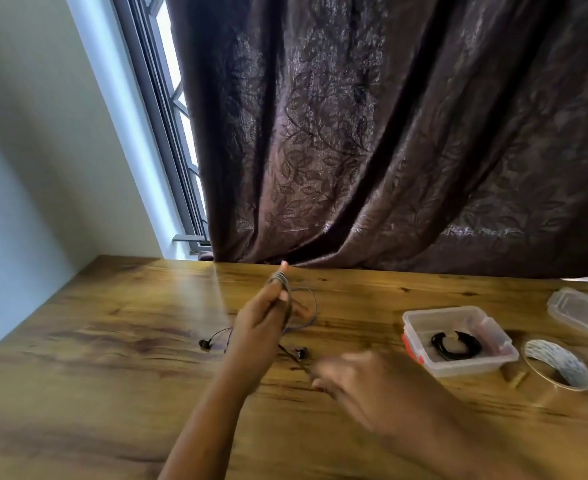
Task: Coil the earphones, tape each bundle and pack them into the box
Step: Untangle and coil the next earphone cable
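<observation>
We're mid-coil: left hand (265, 320) holds cord (306, 306) wound round its fingers; right hand (365, 379) pinches the tail. Box (493, 341) at three o'clock holds one bundle (455, 344). Next, we judge, tape (559, 365).

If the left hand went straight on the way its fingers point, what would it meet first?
The left hand, with earphone cable looped round its fingers, points away towards the far table edge. Bare table lies ahead, then most likely the dark curtain, though depth is hard to judge.

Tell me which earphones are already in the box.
The black coiled bundle lies inside the clear box; the other earphones are wound on the left hand.
</observation>
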Motion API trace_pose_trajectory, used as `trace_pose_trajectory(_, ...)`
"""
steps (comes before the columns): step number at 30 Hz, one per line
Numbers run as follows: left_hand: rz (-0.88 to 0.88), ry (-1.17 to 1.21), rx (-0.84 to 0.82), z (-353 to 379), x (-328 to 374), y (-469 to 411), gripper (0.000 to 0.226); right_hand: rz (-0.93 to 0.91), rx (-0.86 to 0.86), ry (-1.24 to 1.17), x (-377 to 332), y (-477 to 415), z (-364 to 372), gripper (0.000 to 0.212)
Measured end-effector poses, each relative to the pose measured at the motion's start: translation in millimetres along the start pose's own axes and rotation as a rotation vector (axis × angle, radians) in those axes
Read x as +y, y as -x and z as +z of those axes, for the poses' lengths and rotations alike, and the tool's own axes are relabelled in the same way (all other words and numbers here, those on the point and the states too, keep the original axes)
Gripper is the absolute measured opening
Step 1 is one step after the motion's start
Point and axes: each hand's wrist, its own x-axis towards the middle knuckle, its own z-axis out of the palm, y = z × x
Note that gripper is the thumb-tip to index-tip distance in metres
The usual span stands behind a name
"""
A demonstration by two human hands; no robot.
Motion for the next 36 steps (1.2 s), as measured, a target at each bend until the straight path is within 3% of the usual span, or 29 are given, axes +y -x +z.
trace_pose_trajectory(4, -0.069, -0.045, -0.337, 16, 4, 17, 0.022, -0.103, 0.234, 0.029, 7, -3, -39, 0.032)
trace_pose_trajectory(8, -0.225, 0.376, -0.531, 17, 19, 29, 0.029, -0.215, 0.306, -0.243, 33, -14, -57, 0.007)
trace_pose_trajectory(17, -0.252, 0.777, -0.588, 16, 25, 33, 0.034, -0.084, 0.404, -1.104, 40, -28, -20, 0.01)
trace_pose_trajectory(21, -0.258, 1.023, -0.631, 24, 23, 34, 0.026, 0.157, 0.426, -1.374, 36, -24, 4, 0.011)
trace_pose_trajectory(25, -0.3, 0.991, -0.516, 28, 16, 33, 0.033, 0.31, 0.375, -1.575, 26, -14, 11, 0.026)
trace_pose_trajectory(27, -0.31, 1.041, -0.521, 30, 12, 33, 0.032, 0.3, 0.346, -1.568, 25, -10, 8, 0.033)
trace_pose_trajectory(32, -0.321, 1.062, -0.49, 33, 11, 33, 0.032, 0.283, 0.278, -1.308, 29, -8, -1, 0.019)
trace_pose_trajectory(36, -0.372, 1.024, -0.344, 36, 21, 35, 0.027, 0.225, 0.306, -1.166, 35, -9, -3, 0.021)
